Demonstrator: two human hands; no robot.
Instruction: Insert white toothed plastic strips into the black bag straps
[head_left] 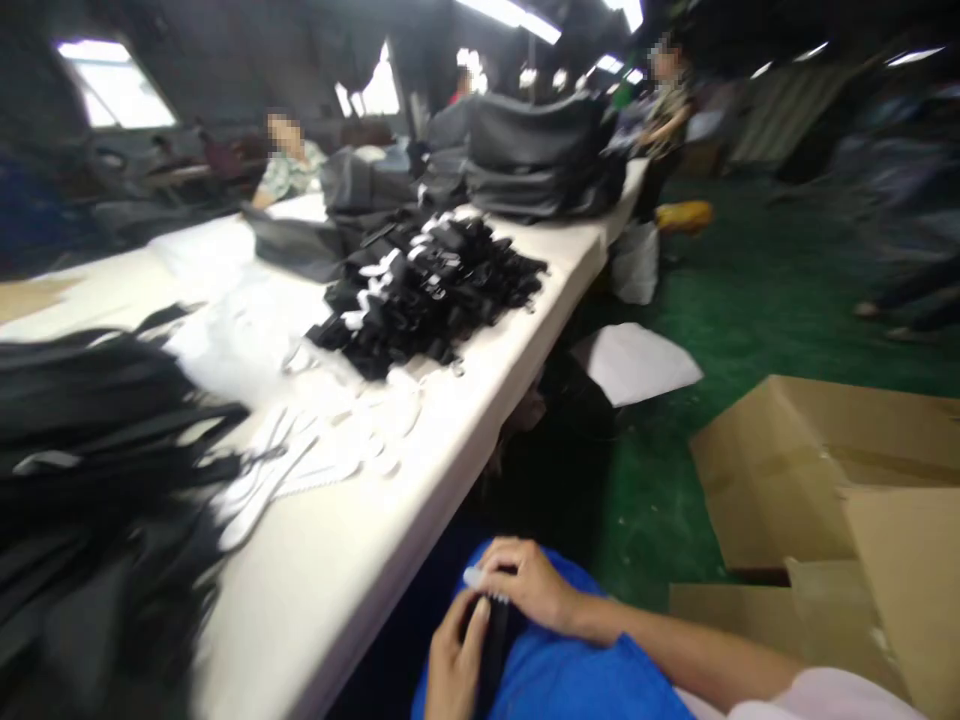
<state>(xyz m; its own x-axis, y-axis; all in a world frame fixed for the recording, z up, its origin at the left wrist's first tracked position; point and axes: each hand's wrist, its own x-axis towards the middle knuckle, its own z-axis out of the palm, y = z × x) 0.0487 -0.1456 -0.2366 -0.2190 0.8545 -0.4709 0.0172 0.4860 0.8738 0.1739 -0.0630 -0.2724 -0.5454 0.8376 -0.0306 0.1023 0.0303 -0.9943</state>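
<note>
Low in the head view, both hands are together over the blue cloth [577, 670] on my lap. My left hand [454, 655] is closed around a black strap-like piece [493, 645], thumb lying along its upper end. My right hand [534, 587] pinches a small whitish piece [474, 577] at the top of the black strap. Motion blur hides exactly how the whitish piece and the strap meet. On the table to the left lie white strips [262, 500] and a heap of black straps with white parts [442, 290].
The long pale table [420, 510] runs away from me on the left. Black fabric pieces [90, 430] cover its near left; black bags [536, 150] are stacked farther back. Cardboard boxes [780, 470] stand at right on the green floor [765, 290]. Other people are farther off.
</note>
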